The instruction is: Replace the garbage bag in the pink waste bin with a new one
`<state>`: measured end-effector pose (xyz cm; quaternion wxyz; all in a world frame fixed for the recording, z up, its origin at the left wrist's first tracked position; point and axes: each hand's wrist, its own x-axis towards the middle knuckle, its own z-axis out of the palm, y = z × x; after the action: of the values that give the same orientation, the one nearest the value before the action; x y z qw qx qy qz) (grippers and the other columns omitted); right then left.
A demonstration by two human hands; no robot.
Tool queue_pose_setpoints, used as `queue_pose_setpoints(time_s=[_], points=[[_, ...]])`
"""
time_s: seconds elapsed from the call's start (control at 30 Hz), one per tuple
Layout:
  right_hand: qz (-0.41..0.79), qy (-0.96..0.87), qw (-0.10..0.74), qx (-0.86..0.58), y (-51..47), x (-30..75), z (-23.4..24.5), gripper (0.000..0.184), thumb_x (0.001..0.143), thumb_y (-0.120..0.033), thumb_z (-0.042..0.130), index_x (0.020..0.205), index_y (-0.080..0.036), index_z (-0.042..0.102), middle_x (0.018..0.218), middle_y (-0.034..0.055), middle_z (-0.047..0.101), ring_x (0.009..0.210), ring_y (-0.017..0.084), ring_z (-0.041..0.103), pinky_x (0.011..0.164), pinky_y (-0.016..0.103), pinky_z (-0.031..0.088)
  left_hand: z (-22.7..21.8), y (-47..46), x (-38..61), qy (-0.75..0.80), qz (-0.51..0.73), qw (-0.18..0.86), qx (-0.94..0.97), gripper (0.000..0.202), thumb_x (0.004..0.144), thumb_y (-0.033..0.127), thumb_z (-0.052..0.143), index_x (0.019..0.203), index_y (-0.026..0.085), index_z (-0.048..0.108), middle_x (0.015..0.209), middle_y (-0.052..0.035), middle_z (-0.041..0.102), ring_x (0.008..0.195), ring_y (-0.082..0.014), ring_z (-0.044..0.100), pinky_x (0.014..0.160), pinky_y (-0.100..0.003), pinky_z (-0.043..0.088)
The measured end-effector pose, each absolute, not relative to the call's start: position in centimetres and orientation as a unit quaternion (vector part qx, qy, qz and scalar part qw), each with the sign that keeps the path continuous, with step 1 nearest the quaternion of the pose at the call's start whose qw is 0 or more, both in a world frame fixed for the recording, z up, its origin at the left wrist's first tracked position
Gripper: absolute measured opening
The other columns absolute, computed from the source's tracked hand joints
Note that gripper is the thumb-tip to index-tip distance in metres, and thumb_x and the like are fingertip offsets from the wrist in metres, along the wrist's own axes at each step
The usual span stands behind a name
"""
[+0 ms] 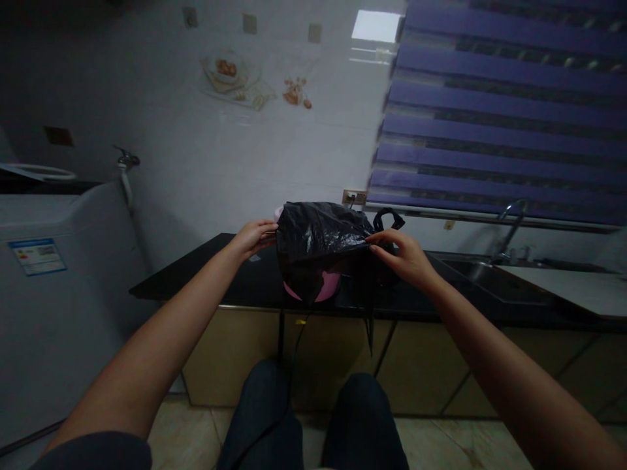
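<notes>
A black plastic bag is draped over a pink round container that stands on the dark countertop. My left hand pinches the bag's left edge, fingers closed on the plastic. My right hand grips the bag's right edge just below one of its handle loops. Part of the bag hangs down over the counter's front edge. Most of the pink container is hidden under the bag.
A white washing machine stands at the left with a tap above it. A sink and faucet lie to the right under purple blinds. A wall socket sits behind the bag. My knees are below the counter cabinets.
</notes>
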<state>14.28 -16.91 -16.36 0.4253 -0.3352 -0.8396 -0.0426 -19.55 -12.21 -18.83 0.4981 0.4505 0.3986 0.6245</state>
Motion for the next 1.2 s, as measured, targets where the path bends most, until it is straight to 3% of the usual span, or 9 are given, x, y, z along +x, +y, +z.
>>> queue_pose_setpoints(time_s=[0.23,0.63,0.87,1.2], points=[[-0.003,-0.844,0.418,-0.337,-16.9,13.8,-16.2,0.020,0.082,-0.035,0.055,0.089,-0.020,0.067,0.091,0.0056,0.067,0.084,0.019,0.061,0.077,0.034,0.047,-19.4,-12.1,-19.7,0.391,0.624,0.502,0.453,0.010,0.070,0.006,0.065,0.069,0.017,0.064,0.073,-0.0055,0.065,0.067,-0.0154,0.060,0.067,-0.030,0.047],[-0.068,-0.849,0.389,-0.350,-13.6,12.4,-15.8,0.015,0.083,-0.023,0.055,0.086,-0.017,0.069,0.088,0.0072,0.065,0.084,0.019,0.060,0.080,0.035,0.046,-19.5,-12.8,-19.6,0.396,0.613,0.509,0.457,0.008,0.072,0.008,0.063,0.073,0.016,0.063,0.072,-0.0021,0.064,0.068,-0.0122,0.060,0.071,-0.027,0.047],[-0.132,-0.858,0.356,-0.346,-11.7,10.7,-15.3,0.018,0.082,-0.021,0.057,0.096,-0.016,0.068,0.100,0.0107,0.063,0.097,0.022,0.057,0.088,0.038,0.044,-19.4,-13.0,-19.5,0.403,0.609,0.506,0.458,0.009,0.072,0.008,0.063,0.071,0.016,0.063,0.072,-0.0020,0.064,0.068,-0.0117,0.059,0.069,-0.026,0.047],[-0.158,-0.849,0.320,-0.389,-10.4,9.3,-15.7,0.025,0.083,-0.021,0.056,0.104,-0.016,0.068,0.105,0.0103,0.063,0.096,0.023,0.058,0.087,0.037,0.045,-19.8,-12.8,-19.7,0.403,0.609,0.501,0.465,0.008,0.068,0.010,0.066,0.071,0.017,0.063,0.072,-0.0030,0.064,0.070,-0.0133,0.059,0.072,-0.029,0.048]])
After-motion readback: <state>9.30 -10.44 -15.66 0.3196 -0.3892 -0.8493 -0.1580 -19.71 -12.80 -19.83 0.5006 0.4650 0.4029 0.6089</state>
